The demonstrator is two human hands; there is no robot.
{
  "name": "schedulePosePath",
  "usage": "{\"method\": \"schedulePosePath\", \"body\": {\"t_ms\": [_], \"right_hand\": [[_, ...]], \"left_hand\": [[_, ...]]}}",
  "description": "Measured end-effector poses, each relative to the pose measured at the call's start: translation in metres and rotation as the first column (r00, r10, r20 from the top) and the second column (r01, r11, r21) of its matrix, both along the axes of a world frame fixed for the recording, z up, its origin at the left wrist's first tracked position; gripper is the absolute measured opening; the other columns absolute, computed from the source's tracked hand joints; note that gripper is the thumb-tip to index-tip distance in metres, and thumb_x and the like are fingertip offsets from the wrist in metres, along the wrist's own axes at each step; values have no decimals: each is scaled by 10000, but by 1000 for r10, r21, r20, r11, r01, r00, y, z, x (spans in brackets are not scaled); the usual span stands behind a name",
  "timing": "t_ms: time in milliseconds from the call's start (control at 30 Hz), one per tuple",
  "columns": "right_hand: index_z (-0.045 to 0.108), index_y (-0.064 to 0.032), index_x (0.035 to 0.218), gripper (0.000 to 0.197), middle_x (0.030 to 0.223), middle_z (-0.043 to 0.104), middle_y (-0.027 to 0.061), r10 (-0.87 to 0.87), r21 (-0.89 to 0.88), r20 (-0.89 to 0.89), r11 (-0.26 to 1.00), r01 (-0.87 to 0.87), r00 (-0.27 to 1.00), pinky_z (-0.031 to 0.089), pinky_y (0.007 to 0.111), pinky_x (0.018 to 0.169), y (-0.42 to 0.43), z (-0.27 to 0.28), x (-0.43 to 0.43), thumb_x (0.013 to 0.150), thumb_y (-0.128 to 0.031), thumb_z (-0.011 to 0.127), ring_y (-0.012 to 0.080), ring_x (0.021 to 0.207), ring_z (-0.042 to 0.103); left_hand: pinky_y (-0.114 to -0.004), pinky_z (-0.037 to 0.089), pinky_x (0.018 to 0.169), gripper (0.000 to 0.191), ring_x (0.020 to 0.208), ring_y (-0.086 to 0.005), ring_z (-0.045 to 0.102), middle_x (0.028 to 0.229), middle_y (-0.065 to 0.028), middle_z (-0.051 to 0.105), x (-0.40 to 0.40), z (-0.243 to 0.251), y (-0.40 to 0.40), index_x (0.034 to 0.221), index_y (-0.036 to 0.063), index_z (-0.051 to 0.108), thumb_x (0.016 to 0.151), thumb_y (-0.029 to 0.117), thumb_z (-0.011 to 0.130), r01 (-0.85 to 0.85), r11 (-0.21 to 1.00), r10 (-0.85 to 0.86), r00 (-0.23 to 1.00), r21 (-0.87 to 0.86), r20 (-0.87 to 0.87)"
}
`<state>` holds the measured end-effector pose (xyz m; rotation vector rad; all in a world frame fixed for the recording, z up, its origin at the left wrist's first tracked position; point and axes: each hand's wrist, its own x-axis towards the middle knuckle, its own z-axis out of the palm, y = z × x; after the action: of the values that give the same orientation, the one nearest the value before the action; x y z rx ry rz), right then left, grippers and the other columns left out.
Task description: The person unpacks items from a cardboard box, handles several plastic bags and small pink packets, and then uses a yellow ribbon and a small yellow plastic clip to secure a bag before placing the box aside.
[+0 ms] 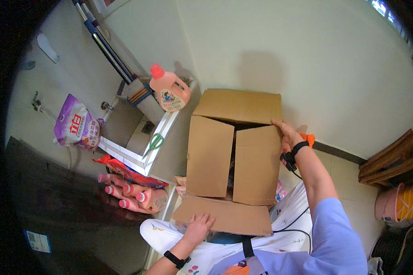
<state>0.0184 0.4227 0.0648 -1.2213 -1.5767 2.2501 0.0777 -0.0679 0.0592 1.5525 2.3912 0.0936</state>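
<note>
A brown cardboard box [206, 158] stands in front of me. Its two side flaps are folded inward, with a narrow dark gap between them that hides most of the inside. The far flap [239, 105] leans up towards the wall, and the near flap [237, 215] slopes out over my lap. My left hand [199, 227] lies on the near flap, palm down, fingers slightly spread. At the far right corner my right hand [286, 134] holds the box's edge, with one digit on top by the far flap's fold; its other fingers are partly hidden.
Left of the box is a tiled sink [124, 118] with green-handled scissors [155, 141], a pink detergent bottle [172, 91], a washing-powder bag [77, 123] and a mop [110, 51]. Several pink bottles [137, 197] stand below. Wooden stools [390, 161] and a pink bucket [389, 204] are right.
</note>
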Motion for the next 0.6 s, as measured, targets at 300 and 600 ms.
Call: {"method": "schedulePosePath", "body": {"t_ms": [300,600], "right_hand": [[475,57,1061,466,966,565,152,2,141,-178,990,24,984,487,350,701,-10,0,4,726,-180,697,237,856,573],[503,41,998,431,916,574,119,73,389,-108,921,-25,992,461,316,726,-45,90,59,710,-201,713,188,815,562]], "left_hand": [[-378,374,813,344,962,-183,536,1005,-27,587,-16,21,12,983,126,548,653,177,630,11,978,3,998,209,-64],[-340,397,763,213,807,-206,561,798,-22,583,-7,61,6,841,129,545,643,170,612,40,947,-32,999,320,-29]]}}
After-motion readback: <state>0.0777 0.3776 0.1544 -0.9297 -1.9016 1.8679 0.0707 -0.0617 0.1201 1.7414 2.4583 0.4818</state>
